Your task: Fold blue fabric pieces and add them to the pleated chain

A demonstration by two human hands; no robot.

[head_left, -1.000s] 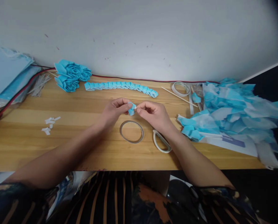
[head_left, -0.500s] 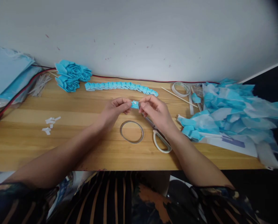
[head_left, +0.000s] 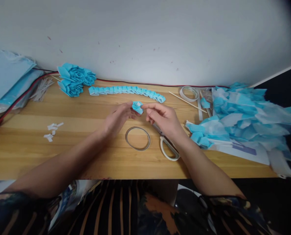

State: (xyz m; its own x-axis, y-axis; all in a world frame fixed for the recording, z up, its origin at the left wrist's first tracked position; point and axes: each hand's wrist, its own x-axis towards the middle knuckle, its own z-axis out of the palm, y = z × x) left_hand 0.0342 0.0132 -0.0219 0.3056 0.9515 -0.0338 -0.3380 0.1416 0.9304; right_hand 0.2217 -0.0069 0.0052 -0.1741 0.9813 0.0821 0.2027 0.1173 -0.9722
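My left hand [head_left: 117, 119] is closed on a small folded blue paper piece [head_left: 137, 107], gripping its left side. A little white patch shows on the piece. At its right edge are the bent fingers of my right hand [head_left: 163, 117], with the index fingertip touching the paper and the thumb just below. Scissors [head_left: 169, 148] with white handles lie under my right hand, their blades partly hidden. A thin ring of tape [head_left: 127, 143] rests on the table in front of my hands. Behind them stretches a row of folded blue paper pieces [head_left: 122, 89].
Blue paper roses [head_left: 73, 78] and small white scraps [head_left: 52, 127] lie at left on the wooden table [head_left: 86, 114]. A tape roll [head_left: 181, 94], thin stick [head_left: 184, 100] and heap of blue-white papers [head_left: 245, 111] are at right. A cable [head_left: 135, 83] runs along the wall.
The folded blue piece has turned and shifted slightly left, showing a wider face. My right fingers have loosened from a tight pinch, with the index finger now stretched further to its edge.
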